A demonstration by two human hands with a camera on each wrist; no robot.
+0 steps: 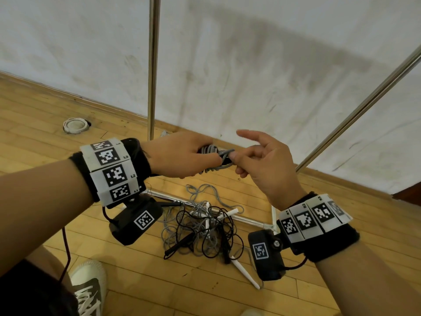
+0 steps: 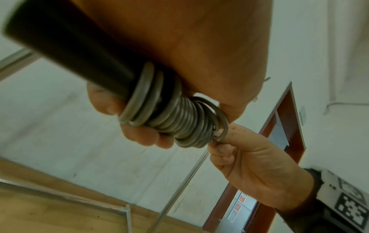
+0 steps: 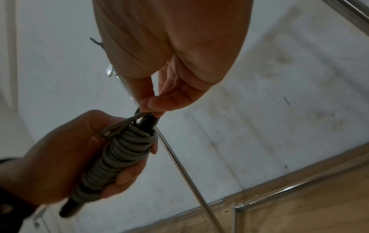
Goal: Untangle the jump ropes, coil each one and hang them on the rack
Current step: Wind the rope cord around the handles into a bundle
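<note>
The left hand [image 1: 182,153] is curled tight round a gray rope [image 3: 121,156], wound in smooth round rings on black handles [image 2: 66,45]. The right hand [image 1: 266,165] pinches a loop of that rope with thumb and finger; its other fingers stick out. Below, on the wood floor [image 1: 45,115], more ropes [image 1: 202,226] lie in a thin, messy pile by the shiny metal rack [image 1: 153,65].
</note>
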